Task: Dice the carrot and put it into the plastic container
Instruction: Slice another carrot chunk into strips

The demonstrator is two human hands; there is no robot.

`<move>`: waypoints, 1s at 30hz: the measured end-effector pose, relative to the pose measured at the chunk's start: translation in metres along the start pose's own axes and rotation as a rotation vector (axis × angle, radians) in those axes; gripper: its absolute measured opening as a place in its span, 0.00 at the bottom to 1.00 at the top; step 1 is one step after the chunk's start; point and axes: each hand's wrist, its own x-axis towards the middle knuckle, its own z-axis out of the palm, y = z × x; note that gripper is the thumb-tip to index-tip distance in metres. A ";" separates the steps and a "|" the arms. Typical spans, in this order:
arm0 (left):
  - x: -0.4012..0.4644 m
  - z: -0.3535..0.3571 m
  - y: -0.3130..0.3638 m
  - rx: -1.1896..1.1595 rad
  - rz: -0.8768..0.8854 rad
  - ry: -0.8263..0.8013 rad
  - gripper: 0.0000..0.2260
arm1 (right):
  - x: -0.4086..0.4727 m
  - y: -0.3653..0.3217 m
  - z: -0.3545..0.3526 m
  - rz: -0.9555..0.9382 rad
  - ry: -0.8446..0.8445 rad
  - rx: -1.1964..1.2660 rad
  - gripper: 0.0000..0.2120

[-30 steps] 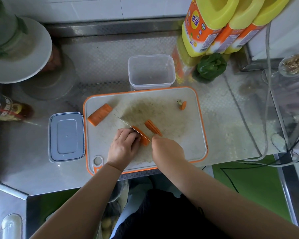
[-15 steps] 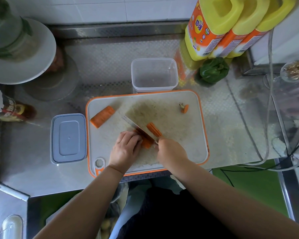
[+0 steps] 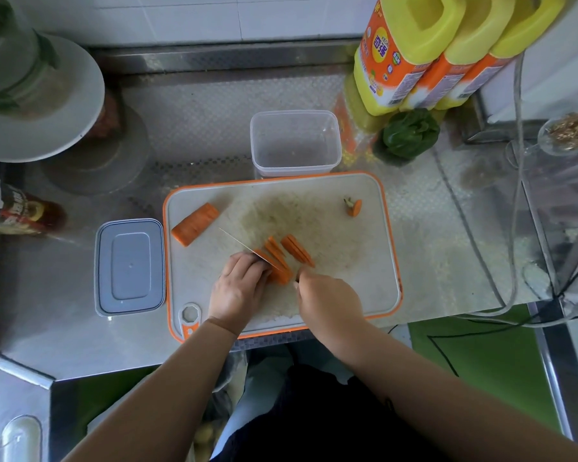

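Note:
On the orange-rimmed cutting board (image 3: 364,261) my left hand (image 3: 239,288) holds down a carrot piece (image 3: 277,270) with curled fingers. My right hand (image 3: 327,295) grips a knife (image 3: 244,246) whose blade runs up-left through that piece. Cut carrot slabs (image 3: 297,250) lie just right of the blade. A thick carrot chunk (image 3: 194,223) lies at the board's upper left, and the carrot top end (image 3: 354,207) at its upper right. The clear plastic container (image 3: 296,143) stands behind the board with nothing in it.
A grey lid (image 3: 129,266) lies left of the board. Yellow oil bottles (image 3: 431,51) and a green pepper (image 3: 409,133) stand at the back right. A white plate (image 3: 47,105) and a sauce bottle (image 3: 24,215) sit at the left. Cables (image 3: 514,195) run along the right.
The knife has cut again through the held carrot piece, and another slab now leans beside the earlier ones. My left hand stays on the piece.

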 end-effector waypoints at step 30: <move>-0.002 -0.001 0.004 0.080 0.024 0.034 0.08 | 0.001 0.004 -0.002 -0.003 -0.013 0.085 0.13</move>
